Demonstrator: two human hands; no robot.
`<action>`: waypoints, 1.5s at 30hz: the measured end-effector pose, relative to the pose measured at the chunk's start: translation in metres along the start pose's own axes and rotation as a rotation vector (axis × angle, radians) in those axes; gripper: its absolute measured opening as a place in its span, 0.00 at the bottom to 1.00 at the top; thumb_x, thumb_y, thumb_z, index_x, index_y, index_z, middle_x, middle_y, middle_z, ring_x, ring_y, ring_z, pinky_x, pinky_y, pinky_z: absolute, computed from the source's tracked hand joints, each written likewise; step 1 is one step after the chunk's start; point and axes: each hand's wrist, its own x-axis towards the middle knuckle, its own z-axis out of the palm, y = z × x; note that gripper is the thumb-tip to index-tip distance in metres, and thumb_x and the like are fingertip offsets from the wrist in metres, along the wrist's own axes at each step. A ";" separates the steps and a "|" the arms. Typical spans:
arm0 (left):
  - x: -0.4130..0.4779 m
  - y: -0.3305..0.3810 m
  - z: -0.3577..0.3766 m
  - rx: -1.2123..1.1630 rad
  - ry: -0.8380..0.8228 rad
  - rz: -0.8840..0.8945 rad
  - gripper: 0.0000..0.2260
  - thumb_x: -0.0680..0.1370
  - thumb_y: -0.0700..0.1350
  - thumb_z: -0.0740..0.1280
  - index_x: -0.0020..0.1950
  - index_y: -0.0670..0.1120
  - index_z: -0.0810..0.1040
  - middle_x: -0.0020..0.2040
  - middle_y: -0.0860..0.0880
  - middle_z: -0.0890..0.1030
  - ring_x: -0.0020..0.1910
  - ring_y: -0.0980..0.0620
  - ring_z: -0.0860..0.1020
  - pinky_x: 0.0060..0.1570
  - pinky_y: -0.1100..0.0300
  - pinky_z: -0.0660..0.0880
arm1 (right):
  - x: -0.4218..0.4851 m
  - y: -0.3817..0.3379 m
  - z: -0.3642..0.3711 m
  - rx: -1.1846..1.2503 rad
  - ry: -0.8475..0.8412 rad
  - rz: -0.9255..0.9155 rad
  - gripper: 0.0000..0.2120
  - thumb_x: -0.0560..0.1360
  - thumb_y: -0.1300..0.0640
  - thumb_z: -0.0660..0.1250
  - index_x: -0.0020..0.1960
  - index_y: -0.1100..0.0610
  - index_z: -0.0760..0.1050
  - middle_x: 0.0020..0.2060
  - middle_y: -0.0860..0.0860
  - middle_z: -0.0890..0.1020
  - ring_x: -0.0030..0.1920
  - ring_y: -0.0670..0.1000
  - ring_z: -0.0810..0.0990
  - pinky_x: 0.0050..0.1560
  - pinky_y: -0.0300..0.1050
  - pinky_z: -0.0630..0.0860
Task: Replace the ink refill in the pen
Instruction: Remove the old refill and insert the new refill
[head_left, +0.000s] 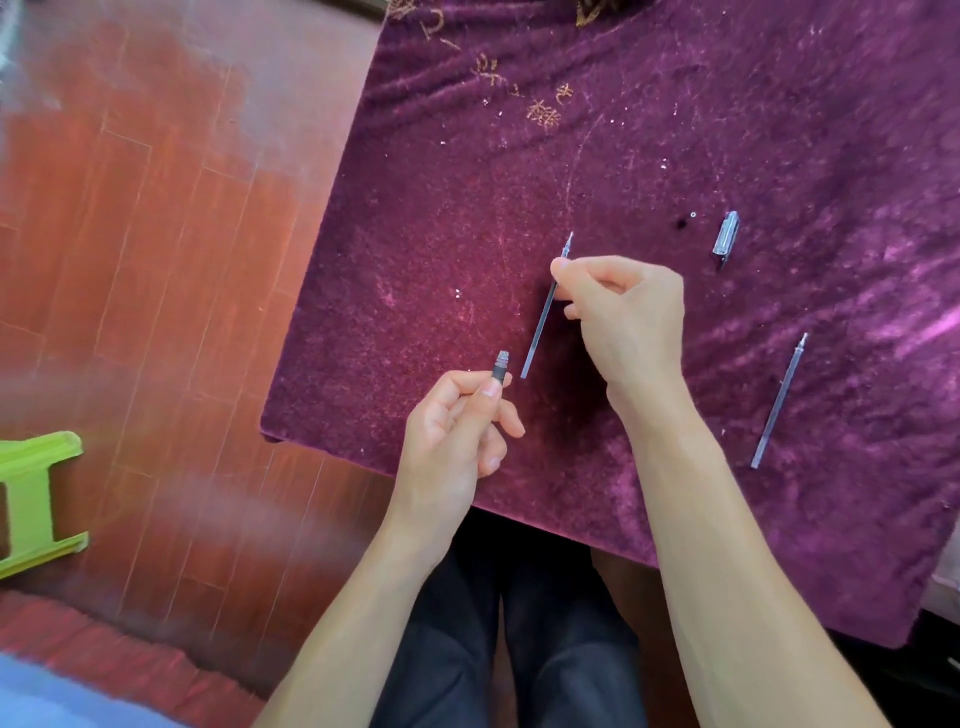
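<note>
My right hand (626, 317) pinches a thin ink refill (540, 325) near its tip end, which points away from me; the refill's lower end hangs just above the purple cloth. My left hand (457, 441) grips the dark pen barrel (500, 368), and only its threaded open end sticks out above my fingers, a short gap left of the refill's lower end. A second refill (778, 402) lies on the cloth to the right. The clear pen cap (726, 239) lies farther back on the right.
A purple velvet cloth (675, 130) covers the table, whose left corner is near my left hand. The floor at left is red-brown tiles, with a green plastic stool (36, 499) at the left edge. My legs show under the table's front edge.
</note>
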 end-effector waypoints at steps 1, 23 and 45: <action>0.001 0.003 -0.002 -0.010 0.004 0.004 0.06 0.84 0.45 0.63 0.52 0.46 0.79 0.37 0.47 0.82 0.25 0.56 0.69 0.28 0.65 0.69 | -0.002 0.000 0.003 -0.031 -0.002 0.003 0.08 0.76 0.47 0.76 0.44 0.51 0.89 0.36 0.44 0.89 0.36 0.41 0.87 0.45 0.40 0.83; 0.004 0.010 -0.004 -0.056 0.022 0.031 0.07 0.84 0.44 0.62 0.54 0.42 0.77 0.37 0.48 0.82 0.25 0.56 0.68 0.27 0.65 0.68 | -0.012 -0.019 0.027 -0.332 -0.013 -0.030 0.10 0.76 0.48 0.74 0.40 0.52 0.87 0.31 0.46 0.86 0.36 0.47 0.86 0.48 0.50 0.85; 0.001 -0.015 0.077 0.045 -0.214 -0.053 0.09 0.83 0.48 0.64 0.54 0.44 0.79 0.37 0.48 0.82 0.25 0.57 0.69 0.28 0.68 0.69 | -0.027 0.064 -0.143 -0.048 0.462 0.049 0.07 0.72 0.44 0.79 0.45 0.46 0.86 0.34 0.35 0.86 0.33 0.37 0.84 0.40 0.32 0.79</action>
